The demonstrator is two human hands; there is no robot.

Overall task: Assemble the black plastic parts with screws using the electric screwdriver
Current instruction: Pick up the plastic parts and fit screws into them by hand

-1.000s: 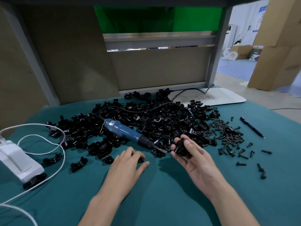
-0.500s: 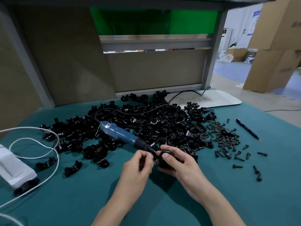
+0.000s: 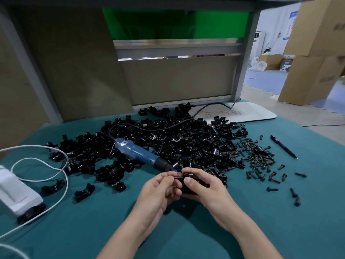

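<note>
Just in front of the pile of black parts [image 3: 186, 144] on the teal mat [image 3: 93, 221], the right hand [image 3: 207, 187] curls round a black plastic part [image 3: 189, 186], steadying it, while the left hand [image 3: 158, 189] pinches a screw [image 3: 177, 177] against its side, apparently to seat it, with the electric screwdriver [image 3: 138, 154] lying unheld just beyond.

teal table [image 3: 261, 230], black parts [image 3: 186, 144], screws [image 3: 259, 156]

A black pen [image 3: 283, 146] and white adapter [image 3: 16, 193] lie on teal cloth [image 3: 74, 232].
</note>
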